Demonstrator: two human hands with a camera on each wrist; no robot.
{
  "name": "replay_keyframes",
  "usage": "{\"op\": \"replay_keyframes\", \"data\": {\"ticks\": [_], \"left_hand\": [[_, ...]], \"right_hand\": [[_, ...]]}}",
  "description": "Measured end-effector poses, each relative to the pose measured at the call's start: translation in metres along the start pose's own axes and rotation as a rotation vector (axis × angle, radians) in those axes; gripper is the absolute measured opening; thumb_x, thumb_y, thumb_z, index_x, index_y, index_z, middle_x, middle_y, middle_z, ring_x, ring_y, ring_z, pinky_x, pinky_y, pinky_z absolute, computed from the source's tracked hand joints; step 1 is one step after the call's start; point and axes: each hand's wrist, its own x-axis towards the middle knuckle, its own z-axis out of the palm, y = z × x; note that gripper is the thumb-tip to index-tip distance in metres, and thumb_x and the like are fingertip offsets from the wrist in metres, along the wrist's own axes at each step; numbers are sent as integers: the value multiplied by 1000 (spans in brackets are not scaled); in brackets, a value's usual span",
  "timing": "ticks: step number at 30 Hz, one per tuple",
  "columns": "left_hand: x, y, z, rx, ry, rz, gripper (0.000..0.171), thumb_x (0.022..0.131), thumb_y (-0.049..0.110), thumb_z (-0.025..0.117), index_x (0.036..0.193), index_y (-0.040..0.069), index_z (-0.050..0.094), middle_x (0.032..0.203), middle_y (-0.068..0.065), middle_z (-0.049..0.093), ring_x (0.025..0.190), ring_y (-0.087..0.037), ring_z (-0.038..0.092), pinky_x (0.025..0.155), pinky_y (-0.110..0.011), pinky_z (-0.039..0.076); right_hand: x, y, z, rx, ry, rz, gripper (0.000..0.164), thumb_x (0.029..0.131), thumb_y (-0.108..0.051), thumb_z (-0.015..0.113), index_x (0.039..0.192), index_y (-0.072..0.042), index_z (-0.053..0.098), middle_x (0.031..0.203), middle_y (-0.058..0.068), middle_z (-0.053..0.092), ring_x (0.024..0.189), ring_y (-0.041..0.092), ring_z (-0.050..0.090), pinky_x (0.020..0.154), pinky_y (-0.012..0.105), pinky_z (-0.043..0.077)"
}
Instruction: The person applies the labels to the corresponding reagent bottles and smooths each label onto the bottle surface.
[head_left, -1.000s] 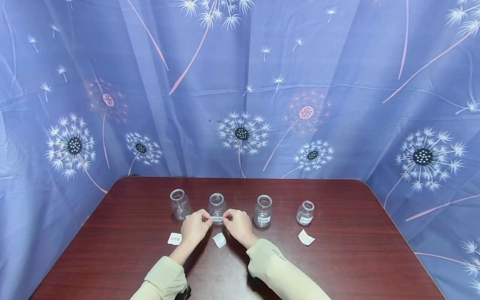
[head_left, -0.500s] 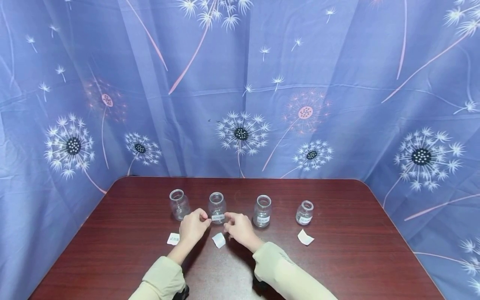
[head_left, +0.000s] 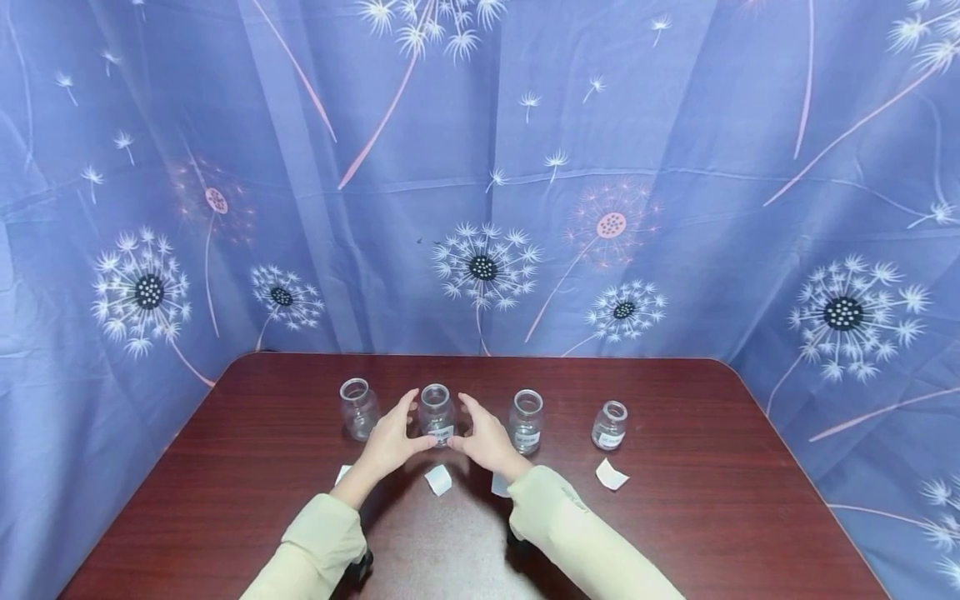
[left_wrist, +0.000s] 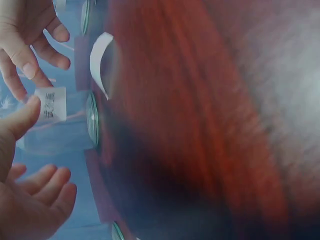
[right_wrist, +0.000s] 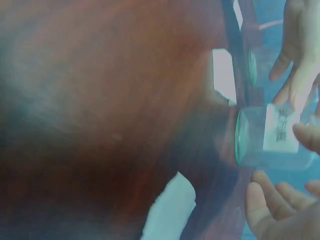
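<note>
A clear glass jar (head_left: 436, 407) stands upright on the table between my two hands, a white printed label (head_left: 442, 434) on its front. My left hand (head_left: 390, 440) is on its left side, thumb at the label, fingers spread and apart from the glass. Opposite it, my right hand (head_left: 485, 440) has its thumb at the label's right part, with its fingers loosely bent beside the jar. Both wrist views show the jar (left_wrist: 60, 132) and its label (right_wrist: 281, 129) with the thumbs over the label's edge. Light pressure or mere nearness of the thumbs cannot be told.
An unlabelled jar (head_left: 360, 417) stands left. A labelled jar (head_left: 527, 417) and a smaller labelled jar (head_left: 609, 427) stand right. White paper pieces lie in front: one (head_left: 438, 480) near the middle, one (head_left: 612, 475) at right, others partly behind my arms. A patterned curtain (head_left: 480, 167) hangs behind.
Both hands have gone from pinching the label's ends to spreading around the jar, fingers moving up and back along its sides. The label now lies on the jar under the thumbs.
</note>
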Motion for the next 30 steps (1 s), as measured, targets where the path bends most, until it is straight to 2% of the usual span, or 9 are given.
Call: {"op": "replay_keyframes", "data": {"ticks": [5, 10, 13, 17, 20, 25, 30], "left_hand": [[6, -3, -1, 18, -29, 58, 75, 66, 25, 75, 129, 8, 38, 108, -12, 60, 94, -27, 61, 80, -42, 46], [8, -4, -3, 13, -35, 74, 67, 68, 25, 74, 127, 12, 44, 104, -8, 63, 92, -23, 62, 80, -41, 47], [9, -3, -7, 2, -70, 67, 65, 68, 23, 73, 127, 14, 46, 105, -7, 64, 90, -22, 63, 79, -39, 48], [11, -5, -12, -12, -144, 64, 61, 71, 19, 70, 127, 14, 46, 107, -8, 64, 90, -23, 63, 76, -36, 49], [12, -8, -15, -20, -173, 77, 59, 74, 13, 67, 128, 12, 45, 108, -10, 63, 90, -24, 63, 75, -34, 50], [11, -11, -14, -7, -158, 93, 57, 75, 5, 65, 128, 12, 46, 106, -11, 64, 87, -24, 64, 74, -35, 50], [9, -10, -10, 32, -159, 101, 67, 71, 4, 68, 131, 13, 40, 103, -13, 64, 83, -22, 65, 73, -37, 50]], "right_hand": [[9, 1, 2, 36, -67, -9, 73, 74, -16, 69, 135, -7, 30, 124, 13, 52, 80, 19, 61, 69, 27, 47], [12, 1, 5, -23, -54, -17, 69, 74, -20, 69, 132, -7, 35, 103, 8, 60, 67, 10, 57, 60, 22, 44], [13, 2, 7, -85, -16, -24, 66, 74, -25, 69, 130, -8, 38, 97, 4, 60, 66, 8, 53, 61, 23, 42], [13, 3, 9, -136, 11, -29, 64, 75, -30, 68, 128, -9, 41, 104, 5, 58, 70, 9, 52, 66, 27, 42], [12, 4, 7, -130, 0, -44, 61, 76, -28, 66, 130, -11, 41, 109, 7, 59, 76, 13, 57, 70, 29, 44], [10, 6, 2, -133, 0, -110, 53, 80, -19, 63, 129, -12, 44, 113, 9, 60, 94, 20, 60, 78, 33, 46], [10, 9, 1, -150, -23, -111, 49, 83, -14, 57, 130, -14, 43, 94, 5, 65, 79, 15, 60, 69, 28, 45]]}}
